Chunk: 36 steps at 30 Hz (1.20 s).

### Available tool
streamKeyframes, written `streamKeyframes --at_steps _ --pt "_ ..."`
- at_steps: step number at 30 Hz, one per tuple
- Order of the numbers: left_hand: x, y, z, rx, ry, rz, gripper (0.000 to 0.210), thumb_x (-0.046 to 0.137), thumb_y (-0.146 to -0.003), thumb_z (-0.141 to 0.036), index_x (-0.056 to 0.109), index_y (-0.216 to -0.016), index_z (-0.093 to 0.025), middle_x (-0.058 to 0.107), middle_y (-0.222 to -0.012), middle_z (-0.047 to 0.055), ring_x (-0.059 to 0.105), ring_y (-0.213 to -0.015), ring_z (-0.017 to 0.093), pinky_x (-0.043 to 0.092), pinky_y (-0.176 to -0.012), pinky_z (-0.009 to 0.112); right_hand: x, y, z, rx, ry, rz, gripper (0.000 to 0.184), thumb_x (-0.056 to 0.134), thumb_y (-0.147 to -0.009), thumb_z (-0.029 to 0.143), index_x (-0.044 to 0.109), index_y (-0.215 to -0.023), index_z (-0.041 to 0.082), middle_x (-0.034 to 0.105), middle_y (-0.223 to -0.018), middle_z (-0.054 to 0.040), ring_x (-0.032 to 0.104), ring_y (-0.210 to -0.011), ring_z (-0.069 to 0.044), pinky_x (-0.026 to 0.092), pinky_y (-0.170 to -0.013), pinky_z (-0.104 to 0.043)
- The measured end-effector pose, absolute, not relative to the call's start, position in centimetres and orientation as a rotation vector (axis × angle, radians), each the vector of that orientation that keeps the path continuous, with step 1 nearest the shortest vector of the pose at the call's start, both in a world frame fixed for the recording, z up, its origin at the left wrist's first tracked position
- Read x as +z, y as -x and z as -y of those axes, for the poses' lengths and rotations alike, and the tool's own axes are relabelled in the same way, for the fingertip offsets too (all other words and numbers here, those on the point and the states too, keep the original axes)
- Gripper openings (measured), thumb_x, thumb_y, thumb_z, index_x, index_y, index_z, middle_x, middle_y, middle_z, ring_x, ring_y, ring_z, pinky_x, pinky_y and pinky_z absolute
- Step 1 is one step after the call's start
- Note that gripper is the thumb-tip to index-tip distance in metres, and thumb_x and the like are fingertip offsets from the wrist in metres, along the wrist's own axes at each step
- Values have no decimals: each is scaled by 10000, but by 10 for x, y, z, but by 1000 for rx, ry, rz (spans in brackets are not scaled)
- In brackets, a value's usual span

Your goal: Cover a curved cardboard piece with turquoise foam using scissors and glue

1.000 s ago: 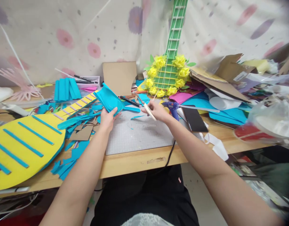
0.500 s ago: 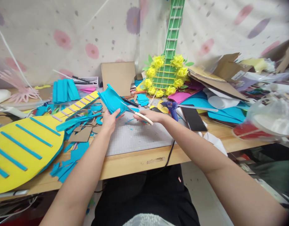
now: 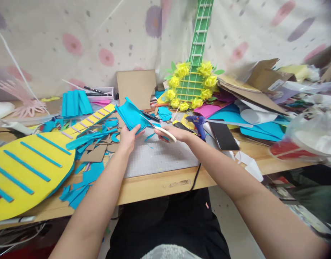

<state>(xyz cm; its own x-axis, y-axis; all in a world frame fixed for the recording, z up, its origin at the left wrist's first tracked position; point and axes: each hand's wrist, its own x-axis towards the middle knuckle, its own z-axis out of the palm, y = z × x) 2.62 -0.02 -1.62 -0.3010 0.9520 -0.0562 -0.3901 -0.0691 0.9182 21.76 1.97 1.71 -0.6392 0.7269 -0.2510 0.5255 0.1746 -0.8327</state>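
Observation:
My left hand (image 3: 129, 139) pinches a curved sheet of blue paper (image 3: 130, 113) above the cutting mat. In my right hand (image 3: 178, 132) is a pair of scissors with cream handles (image 3: 168, 135). Its blades meet the right edge of the blue paper; how far they are parted I cannot make out. Below the blades a narrow blue strip (image 3: 150, 136) shows over the grey mat (image 3: 160, 160). Blue and brown offcuts (image 3: 93, 154) lie left of my left hand.
A yellow guitar-shaped piece (image 3: 33, 158) with blue strips covers the table's left side. At the back stands a green one (image 3: 193, 77) with yellow flowers. A blue glue gun (image 3: 199, 126), a phone (image 3: 224, 135) and a lidded tub (image 3: 297, 144) are to the right.
A narrow blue strip now shows more clearly below the scissors at the paper's edge. The whole view has shifted slightly; both hands keep their hold.

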Motion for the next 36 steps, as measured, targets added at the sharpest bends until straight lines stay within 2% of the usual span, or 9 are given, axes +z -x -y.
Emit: streamKeyframes --at_steps 15,36 --pt "-15 -31 3 1559 -670 -1086 285 739 -553 -149 608 -806 -157 694 -842 42 653 -748 173 550 -751 361 22 -222 -12 1526 1267 2076 555 540 -654 694 467 -620 145 466 -538 29 413 -434 -46 323 -421 -207" --pt "-16 -33 2 1519 -615 -1040 180 729 -590 -145 631 -741 -149 694 -749 23 660 -712 158 546 -742 325 15 -219 -14 1469 1355 2038 505 569 -684 635 473 -593 149 435 -457 44 397 -385 -44 307 -396 -201"
